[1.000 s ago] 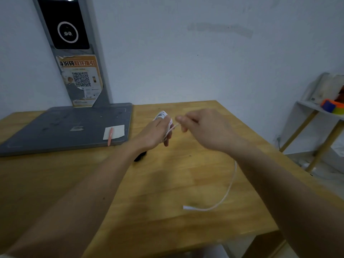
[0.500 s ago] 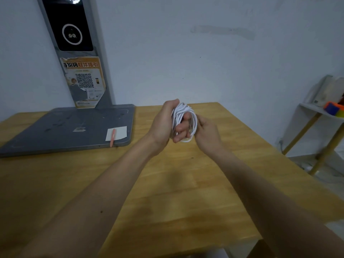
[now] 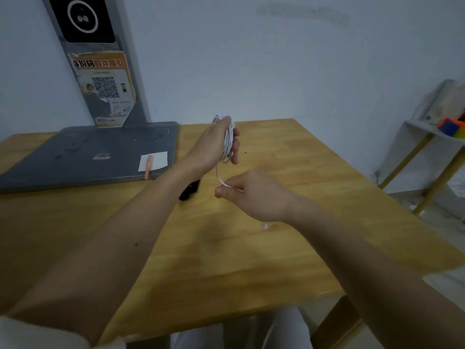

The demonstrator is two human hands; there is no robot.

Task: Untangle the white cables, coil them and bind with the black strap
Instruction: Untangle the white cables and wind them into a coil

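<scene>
My left hand (image 3: 214, 144) clenched round white cable coil (image 3: 228, 143) above worktop (image 3: 289, 159); right hand (image 3: 254, 195), just below, pinches loose cable tail. Black strap (image 3: 190, 190) on worktop beside left wrist.

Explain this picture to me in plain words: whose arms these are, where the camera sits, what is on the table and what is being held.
There is no machine here. A person wears a camera on the head, so the view looks forward and down along their own bare arms. The left hand is raised and wrapped in a coil of white cable. The right hand, lower down, pinches the cable's loose end between its fingertips. Both are above a wooden table. On it lie a black strap, partly hidden behind the left forearm, and the flat grey base of an upright stand, bearing a white slip of paper and a small orange pen.
</scene>
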